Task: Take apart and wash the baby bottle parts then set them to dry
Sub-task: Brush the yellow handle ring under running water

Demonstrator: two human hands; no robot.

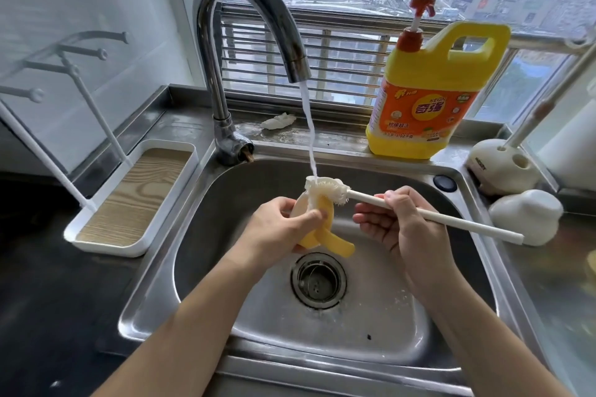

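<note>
Over the steel sink, my left hand grips a yellow bottle collar with curved handles. My right hand holds the white handle of a bottle brush. The brush's white bristled head lies across the top of the collar, right under the stream of water from the chrome faucet. The collar's upper rim is partly hidden by the brush head and my fingers.
A white drying rack with pegs and a wood-look tray stands left of the sink. A yellow dish soap jug sits on the back ledge. White bottle parts and a brush holder rest on the right counter. The drain is below my hands.
</note>
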